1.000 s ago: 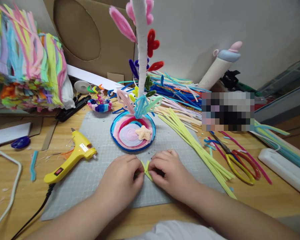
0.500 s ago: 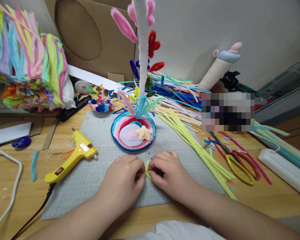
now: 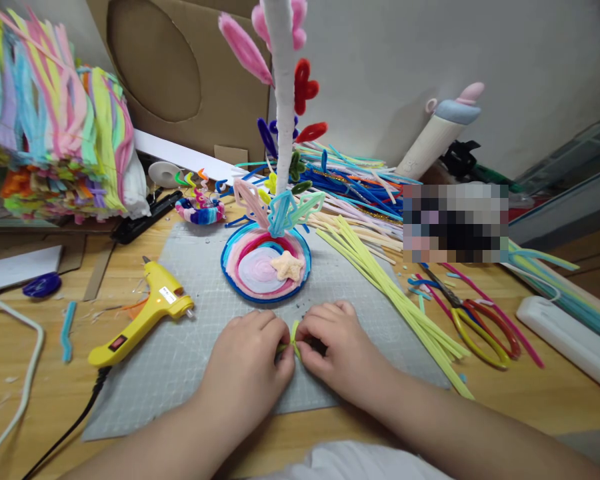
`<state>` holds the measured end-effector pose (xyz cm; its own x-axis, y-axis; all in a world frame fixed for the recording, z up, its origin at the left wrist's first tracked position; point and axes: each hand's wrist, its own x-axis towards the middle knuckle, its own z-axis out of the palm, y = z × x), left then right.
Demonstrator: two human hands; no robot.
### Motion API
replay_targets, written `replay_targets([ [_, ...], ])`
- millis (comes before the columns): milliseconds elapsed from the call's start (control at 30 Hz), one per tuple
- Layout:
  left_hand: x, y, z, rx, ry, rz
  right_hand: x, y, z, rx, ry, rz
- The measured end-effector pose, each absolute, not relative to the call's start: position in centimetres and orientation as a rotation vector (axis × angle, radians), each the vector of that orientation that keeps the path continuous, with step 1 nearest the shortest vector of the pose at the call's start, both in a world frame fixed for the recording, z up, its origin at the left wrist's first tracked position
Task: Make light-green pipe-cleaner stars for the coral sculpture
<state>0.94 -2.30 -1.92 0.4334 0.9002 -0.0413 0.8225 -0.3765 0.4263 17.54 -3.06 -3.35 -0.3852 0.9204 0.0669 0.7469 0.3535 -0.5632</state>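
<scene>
Yellow-green pipe cleaner piece (image 3: 295,331), pinched by left hand (image 3: 253,357) and right hand (image 3: 337,343), sits near the mat's (image 3: 180,393) front edge.

Above the round base (image 3: 266,263), the white stem (image 3: 284,100) runs out past the top edge — its upper end is cut off. Nearer the wearer than the base, the left hand (image 3: 250,363) and right hand (image 3: 343,353) hide most of a small yellow-green piece (image 3: 295,339). Right of the base, pixelation (image 3: 456,223) masks whatever lies there — unreadable. Left of it, the print on the glue gun (image 3: 153,310) is too small to read.
</scene>
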Motion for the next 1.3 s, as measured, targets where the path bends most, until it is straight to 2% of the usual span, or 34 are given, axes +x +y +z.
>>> replay_targets([
  [267, 1.1, -2.3, -1.9, 2.299, 1.477, 0.263, 17.3, -3.4, -3.2, -1.475, -2.276, 0.635],
  [600, 1.0, -2.3, -1.8, 2.296, 1.455, 0.271, 18.7, -3.0, -0.9, -1.357, -2.474, 0.834],
  [1300, 0.6, -2.4, -1.6, 2.261, 1.377, 0.276, 18.6, -3.0, -1.4, -1.392, -2.473, 0.779],
])
